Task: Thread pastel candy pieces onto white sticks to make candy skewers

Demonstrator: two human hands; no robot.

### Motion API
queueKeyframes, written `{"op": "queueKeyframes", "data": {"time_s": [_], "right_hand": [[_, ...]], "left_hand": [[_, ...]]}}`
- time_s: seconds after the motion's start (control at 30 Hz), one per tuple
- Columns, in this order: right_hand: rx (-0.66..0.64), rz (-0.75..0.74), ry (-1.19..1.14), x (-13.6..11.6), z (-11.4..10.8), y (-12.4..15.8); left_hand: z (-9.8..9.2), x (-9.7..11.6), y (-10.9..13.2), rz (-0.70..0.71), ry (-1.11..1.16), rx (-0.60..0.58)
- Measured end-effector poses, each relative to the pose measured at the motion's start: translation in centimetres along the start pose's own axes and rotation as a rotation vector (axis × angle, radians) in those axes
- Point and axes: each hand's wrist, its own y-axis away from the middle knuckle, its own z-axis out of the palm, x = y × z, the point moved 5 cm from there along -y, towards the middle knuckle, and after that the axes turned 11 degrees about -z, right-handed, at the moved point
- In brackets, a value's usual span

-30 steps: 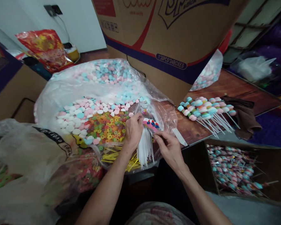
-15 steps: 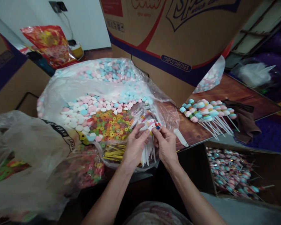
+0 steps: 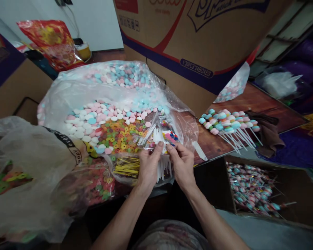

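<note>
Marshmallows [image 3: 83,121] at left are pink, white and pale blue; gummy rings [image 3: 122,135] yellow, orange, green and red; twist ties [image 3: 126,167] golden yellow; sticks [image 3: 161,169] white. Printed packets [image 3: 170,136] show pink, red, blue and white. Candy skewers [image 3: 231,121] at right are banded pastel blue, pink, green and orange. The far brown carton [image 3: 187,50] has navy and red bands.

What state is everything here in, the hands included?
clear wrapper: held in both hands
left hand: closed on the wrapper
right hand: pinching the wrapper
white sticks: loose, partly hidden by the hands
yellow ties: loose, piled
ring candies: loose, spread out
pastel candies: partly bagged, partly loose
candy skewers: threaded, lying heaped
lower carton: open, partly filled
brown cloth: crumpled
</note>
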Motion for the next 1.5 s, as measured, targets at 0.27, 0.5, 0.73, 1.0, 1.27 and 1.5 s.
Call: {"op": "queueKeyframes", "data": {"time_s": [0.27, 0.5, 0.73, 1.0, 1.27, 1.5], "right_hand": [[0.024, -0.106, 0.121, -0.7, -0.7, -0.2], [0.02, -0.126, 0.142, -1.2, -0.8, -0.2], [0.014, -0.182, 0.2, -1.9, -1.0, -0.7], [0.067, -0.171, 0.142, -1.6, -1.4, -1.3], [0.09, -0.195, 0.202, -1.9, -2.8, -2.0], [0.129, -0.205, 0.244, -1.8, -4.1, -2.2]], "left_hand": [[-2.6, 1.5, 0.5, 0.082, 0.136, 0.14], [-2.8, 1.9, 0.3, 0.155, 0.101, 0.18], [-3.7, 2.7, -0.7, 0.159, 0.12, 0.18], [-3.6, 3.2, -1.2, 0.169, 0.174, 0.19], [-1.4, 0.6, -0.3, -0.019, 0.15, 0.116], [-0.5, -0.1, -0.9, -0.067, 0.199, 0.149]]}}
